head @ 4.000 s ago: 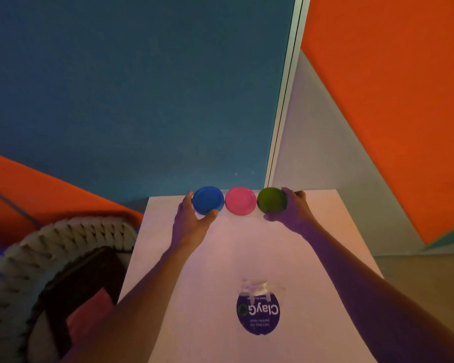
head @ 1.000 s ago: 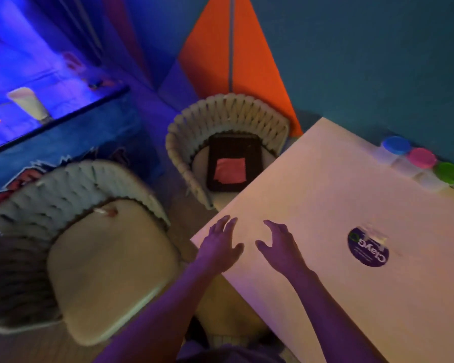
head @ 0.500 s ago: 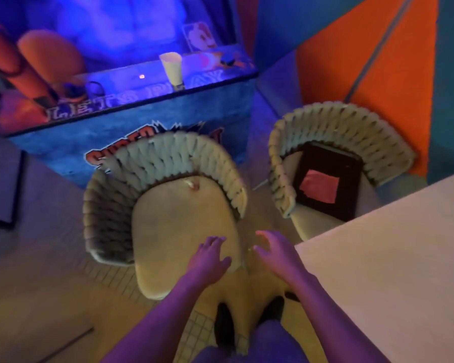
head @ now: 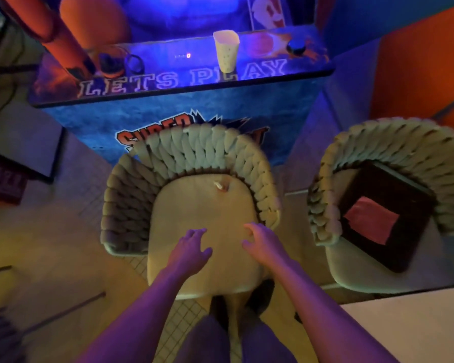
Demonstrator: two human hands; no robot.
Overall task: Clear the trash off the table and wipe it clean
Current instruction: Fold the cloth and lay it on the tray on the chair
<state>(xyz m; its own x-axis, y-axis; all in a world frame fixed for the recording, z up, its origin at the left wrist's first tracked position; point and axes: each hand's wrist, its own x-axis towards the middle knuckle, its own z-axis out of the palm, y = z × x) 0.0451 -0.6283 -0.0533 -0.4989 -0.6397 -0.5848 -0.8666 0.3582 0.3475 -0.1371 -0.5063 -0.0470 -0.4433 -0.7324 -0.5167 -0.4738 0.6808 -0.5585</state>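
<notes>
Only a corner of the white table (head: 409, 328) shows at the lower right. My left hand (head: 190, 248) and my right hand (head: 264, 243) hover over the seat of a woven-back chair (head: 194, 205), fingers spread and loose, holding nothing. A small crumpled scrap (head: 220, 185) lies at the back of that seat. On the second chair (head: 393, 142) to the right sits a dark tray (head: 385, 218) with a pink cloth (head: 371, 220) on it. A pale paper cup (head: 226, 51) stands on the arcade console (head: 184, 74) beyond the chairs.
The blue arcade cabinet marked "LETS PLAY" blocks the way behind the chairs. An orange post (head: 45, 30) leans at the upper left. My legs (head: 236, 336) and shoes stand on tiled floor (head: 50, 244) between the chair and the table.
My view has swung left away from the table and its clay pots toward the chairs and the arcade cabinet. Both hands left the pots and now hover over the near chair's seat.
</notes>
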